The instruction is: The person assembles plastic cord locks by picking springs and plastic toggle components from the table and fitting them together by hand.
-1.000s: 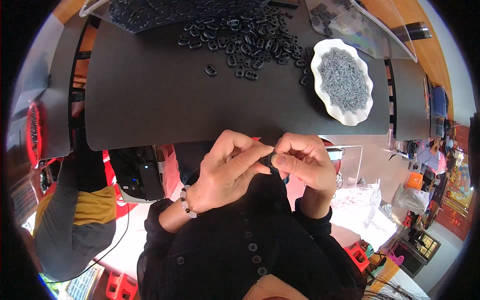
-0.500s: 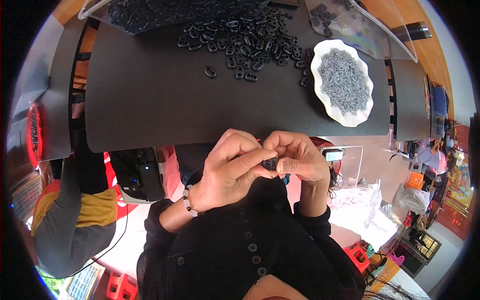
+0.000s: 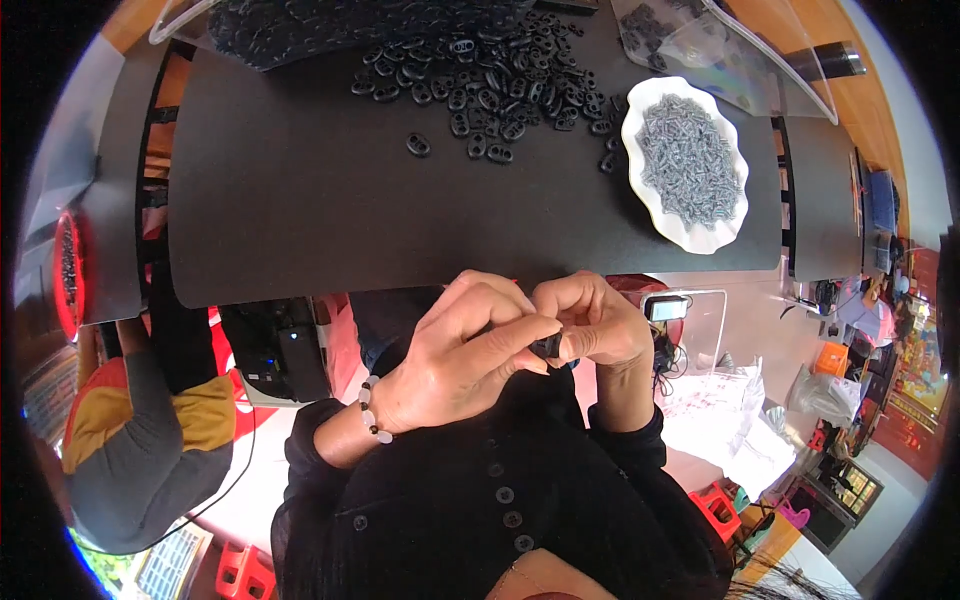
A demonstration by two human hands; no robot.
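Just beyond the near table edge, both hands meet over a small black plastic cord lock. My left hand pinches it from the left with thumb and fingers, a beaded bracelet on its wrist. From the other side my right hand grips the same piece between thumb and curled forefinger; the fingertips cover most of it. A pile of black oval cord locks with two holes lies at the back of the dark table. At the right stands a white wavy-rimmed dish heaped with small grey metal springs.
Clear plastic bins stand at the back, the left one full of black parts, the right one holding some. A co-worker sits at the left near a red tray. Red stools stand on the floor.
My hands have shifted slightly lower, still pinching the cord lock; my left fingers reach a little further over it. The co-worker at the left has moved an arm.
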